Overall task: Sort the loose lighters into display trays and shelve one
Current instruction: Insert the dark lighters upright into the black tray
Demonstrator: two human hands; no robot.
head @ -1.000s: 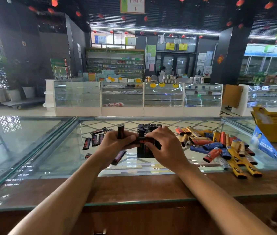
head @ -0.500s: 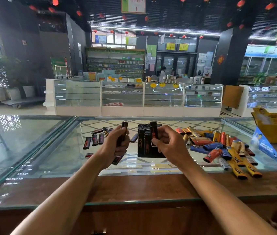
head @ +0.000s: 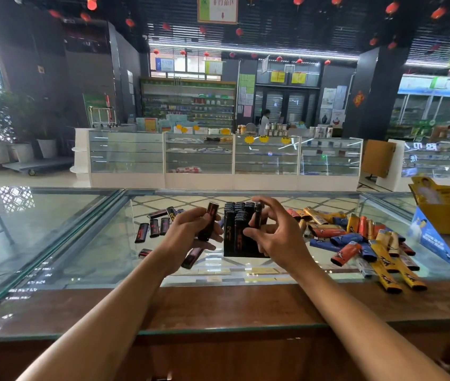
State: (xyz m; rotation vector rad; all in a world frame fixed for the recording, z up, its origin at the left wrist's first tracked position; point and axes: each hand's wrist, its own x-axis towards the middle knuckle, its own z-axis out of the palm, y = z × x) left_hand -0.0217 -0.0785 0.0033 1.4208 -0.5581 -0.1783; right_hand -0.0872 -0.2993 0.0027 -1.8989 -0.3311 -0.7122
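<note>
A black display tray (head: 235,243) packed with several upright black lighters stands on the glass counter (head: 53,243) in front of me. My left hand (head: 188,235) grips black lighters (head: 209,221), one upright and another (head: 192,257) poking out below the palm. My right hand (head: 276,235) pinches a black lighter (head: 257,215) upright over the tray's right side. Several loose black lighters (head: 152,228) lie left of the tray. A pile of yellow, orange and blue lighters (head: 361,240) lies to the right.
A yellow display box (head: 444,207) with a blue card (head: 430,237) stands at the far right. The counter has a brown wooden front strip (head: 232,303). White glass showcases (head: 218,158) and shelves stand across the shop floor, a person behind them.
Both hands left the tray's front. The left hand drew back with its lighters, and the right hand lifted a lighter and now holds it over the tray's right side.
</note>
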